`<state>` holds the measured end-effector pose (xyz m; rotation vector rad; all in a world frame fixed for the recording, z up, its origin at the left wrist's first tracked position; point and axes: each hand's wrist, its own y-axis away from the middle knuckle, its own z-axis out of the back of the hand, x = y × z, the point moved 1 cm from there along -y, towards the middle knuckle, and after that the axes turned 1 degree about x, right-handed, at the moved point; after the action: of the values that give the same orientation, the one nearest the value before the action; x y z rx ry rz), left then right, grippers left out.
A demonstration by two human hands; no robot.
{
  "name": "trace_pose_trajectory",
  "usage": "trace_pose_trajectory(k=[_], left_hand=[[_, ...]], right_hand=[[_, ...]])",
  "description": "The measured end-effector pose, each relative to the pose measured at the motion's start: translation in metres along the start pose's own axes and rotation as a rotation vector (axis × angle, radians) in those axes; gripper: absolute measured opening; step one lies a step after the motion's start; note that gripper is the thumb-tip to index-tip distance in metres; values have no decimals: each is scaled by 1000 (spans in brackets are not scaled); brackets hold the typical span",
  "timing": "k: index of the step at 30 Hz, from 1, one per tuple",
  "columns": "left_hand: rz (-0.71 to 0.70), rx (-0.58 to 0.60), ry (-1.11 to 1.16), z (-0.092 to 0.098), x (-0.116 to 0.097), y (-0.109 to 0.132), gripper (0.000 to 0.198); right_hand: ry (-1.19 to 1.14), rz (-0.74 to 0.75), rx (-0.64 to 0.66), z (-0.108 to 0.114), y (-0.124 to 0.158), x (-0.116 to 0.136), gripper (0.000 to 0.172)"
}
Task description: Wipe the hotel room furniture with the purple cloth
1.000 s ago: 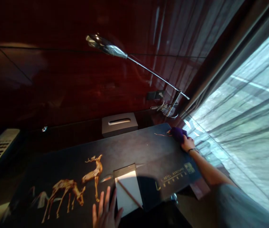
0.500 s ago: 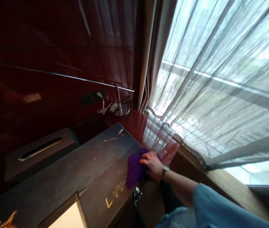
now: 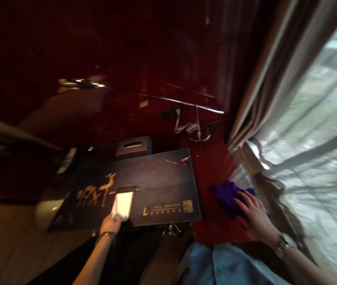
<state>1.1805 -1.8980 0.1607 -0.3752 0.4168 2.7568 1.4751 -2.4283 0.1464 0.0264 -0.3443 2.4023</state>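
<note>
Head view. Right hand [image 3: 254, 215]: fingers [image 3: 245, 202] spread flat, pressing a purple cloth [image 3: 226, 196] onto the glossy red worktop [image 3: 212, 170], just right of the dark desk mat [image 3: 156, 178] and near the curtain [image 3: 275, 79]. Left hand [image 3: 110, 223]: at the mat's near edge, touching the white notepad [image 3: 123, 204]; grip unclear through blur. Behind the mat: tissue box [image 3: 134, 146], desk lamp [image 3: 198, 126], handset [image 3: 67, 160].
</note>
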Motion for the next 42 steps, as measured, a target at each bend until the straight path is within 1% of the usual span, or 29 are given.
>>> trace_pose_trajectory(k=[1, 2, 3, 4, 6, 8, 9, 10, 12, 14, 16, 19, 21, 22, 23, 24, 25, 26, 27, 28, 29, 31, 33, 34, 36, 38, 39, 40, 42], left_hand=[[42, 3, -42, -8, -1, -1, 15], [100, 0, -87, -16, -1, -4, 14], [146, 1, -122, -23, 1, -7, 17], [190, 0, -152, -30, 3, -10, 21], [254, -3, -191, -41, 7, -11, 28], [297, -12, -209, -48, 8, -10, 33], [313, -15, -212, -50, 8, -10, 33], [323, -16, -212, -52, 8, -11, 33], [325, 4, -201, -53, 9, -16, 32], [300, 51, -186, -54, 11, -23, 31], [243, 116, -167, -52, 14, -30, 30], [125, 223, -127, -48, 20, -38, 32], [74, 288, -98, -46, 28, -45, 38], [68, 323, -78, -45, 33, -49, 43], [76, 362, -49, -45, 40, -55, 48], [94, 398, -6, -45, 48, -61, 52], [128, 414, 33, -44, 55, -68, 55], [163, 403, 72, -43, 60, -75, 56], [176, 365, 113, -40, 63, -83, 55], [165, 295, 153, -36, 62, -92, 54], [132, 202, 191, -30, 57, -103, 51], [31, 1, 282, -16, 34, -129, 49], [-52, -181, 367, 0, -6, -164, 53], [-79, -250, 395, 6, -29, -184, 55], [-119, -324, 411, 16, -77, -226, 58], [-137, -350, 415, 24, -117, -266, 53], [-135, -349, 416, 27, -133, -284, 51], [-125, -334, 412, 30, -144, -299, 50], [-85, -283, 396, 37, -158, -321, 46]], right_hand=[[8, 117, 29, -17, -15, 5, 52], [6, 197, 46, -31, -34, 5, 53], [5, 231, 47, -42, -56, 3, 53], [10, 219, 34, -51, -80, -1, 51], [45, 101, 3, -60, -125, -12, 51], [92, -41, -22, -62, -159, -22, 55], [110, -85, -26, -62, -171, -25, 58], [120, -107, -30, -62, -179, -28, 60], [128, -95, -43, -64, -188, -33, 64], [128, -70, -67, -67, -189, -34, 67], [134, -83, -90, -69, -184, -29, 68], [144, -111, -64, -72, -171, -3, 59], [99, -15, 23, -77, -167, 24, 47], [63, 50, 79, -80, -170, 36, 47], [29, 97, 131, -83, -177, 45, 53], [6, 105, 170, -85, -189, 49, 61], [-10, 75, 195, -85, -205, 50, 66], [-33, 21, 202, -84, -226, 49, 66], [-73, -38, 191, -83, -251, 46, 59], [-134, -76, 164, -81, -279, 45, 50], [-207, -83, 128, -79, -309, 47, 42], [-337, -1, 52, -81, -372, 64, 41], [-359, 118, 36, -93, -432, 99, 43], [-323, 160, 72, -102, -460, 121, 44], [-198, 165, 171, -125, -504, 164, 49], [-84, 117, 231, -145, -529, 195, 53], [-54, 104, 233, -152, -533, 203, 54], [-42, 107, 225, -157, -532, 205, 53], [-38, 165, 207, -162, -513, 193, 51]])
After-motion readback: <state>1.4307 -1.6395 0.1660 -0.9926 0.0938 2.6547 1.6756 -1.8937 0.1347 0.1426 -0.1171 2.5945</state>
